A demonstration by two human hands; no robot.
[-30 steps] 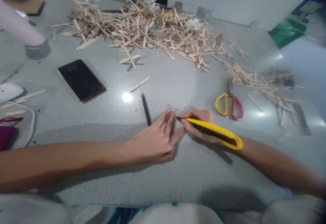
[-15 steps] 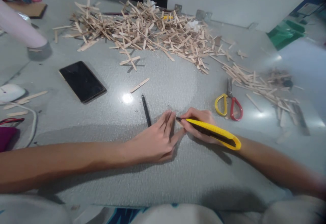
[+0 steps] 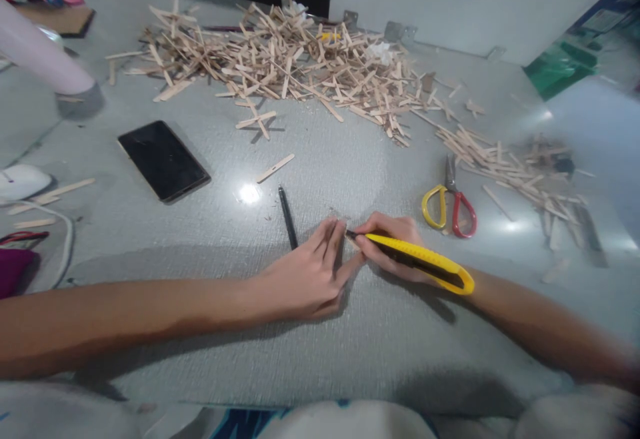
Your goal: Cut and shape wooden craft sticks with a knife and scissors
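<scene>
My right hand [image 3: 393,242] is closed around a yellow utility knife [image 3: 425,262], held like a pencil with its tip pointing left. That tip meets a small wooden craft stick [image 3: 352,242], of which only a short piece shows between my hands. Fingers of my left hand [image 3: 320,269] press the stick down on the grey table, hiding most of it. Just left of that hand lies a black pen [image 3: 287,218], its lower end behind the hand. Farther up is a loose craft stick [image 3: 275,168] with a small slot cut in its middle.
Scissors [image 3: 450,206] with yellow and red handles lie to the right. A large heap of craft sticks [image 3: 280,59] spreads along the back, with more sticks [image 3: 500,159] at right. A dark phone [image 3: 164,160] rests at left, near a white mouse [image 3: 23,181] and its cable.
Hardly anything differs: both hands, the knife and the stick keep their places. The view has shifted very slightly.
</scene>
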